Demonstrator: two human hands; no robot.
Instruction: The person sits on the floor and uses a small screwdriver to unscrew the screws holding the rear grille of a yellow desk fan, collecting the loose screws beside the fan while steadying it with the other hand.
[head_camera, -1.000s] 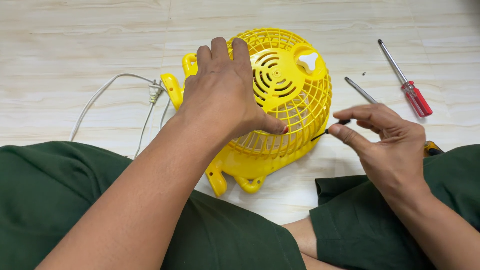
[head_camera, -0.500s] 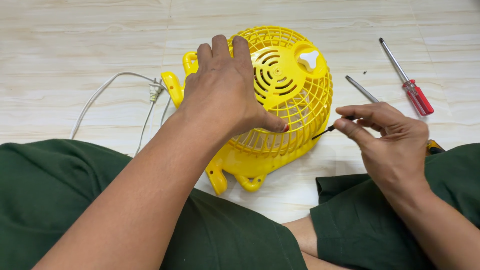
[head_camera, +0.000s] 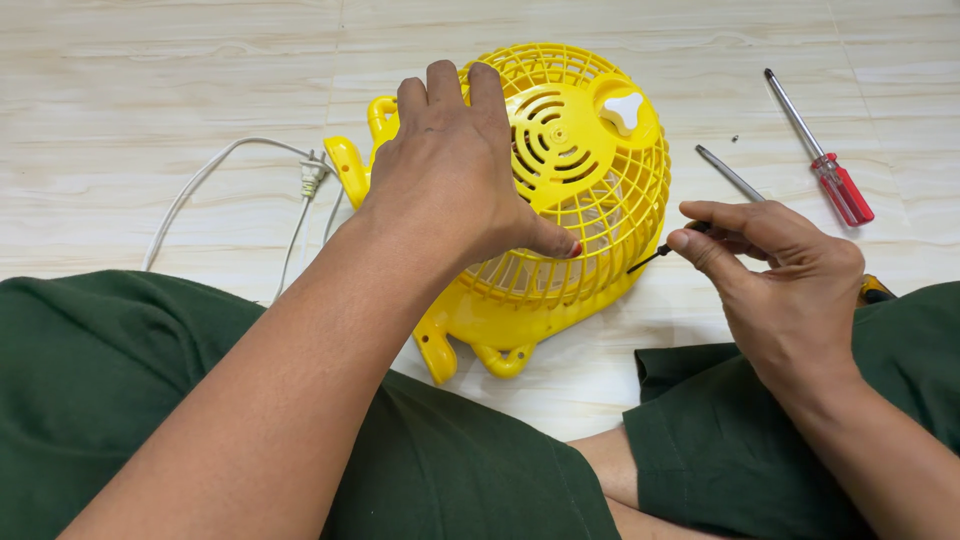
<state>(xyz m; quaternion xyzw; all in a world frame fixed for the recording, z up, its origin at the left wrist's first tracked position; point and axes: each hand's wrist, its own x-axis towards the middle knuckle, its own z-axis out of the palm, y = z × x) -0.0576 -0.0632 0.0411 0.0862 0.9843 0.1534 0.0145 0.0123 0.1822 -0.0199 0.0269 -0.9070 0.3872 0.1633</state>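
Note:
A small yellow plastic fan (head_camera: 575, 165) lies grille-down on the pale floor, its vented back cover with a white knob facing up. My left hand (head_camera: 455, 165) lies flat over the fan's left side, thumb pressed on the cage near its lower rim. My right hand (head_camera: 775, 270) pinches a thin dark screwdriver (head_camera: 655, 256) whose tip touches the edge of the cage at the right. The tool's handle is hidden in my fingers.
A red-handled screwdriver (head_camera: 818, 150) and a bare metal shaft (head_camera: 728, 173) lie on the floor to the right. A tiny screw (head_camera: 735, 139) sits between them. The fan's white cord and plug (head_camera: 300, 175) trail left. My legs in dark green fill the foreground.
My right hand has shifted slightly, working the thin screwdriver at the cage edge. My left hand and the fan stay put.

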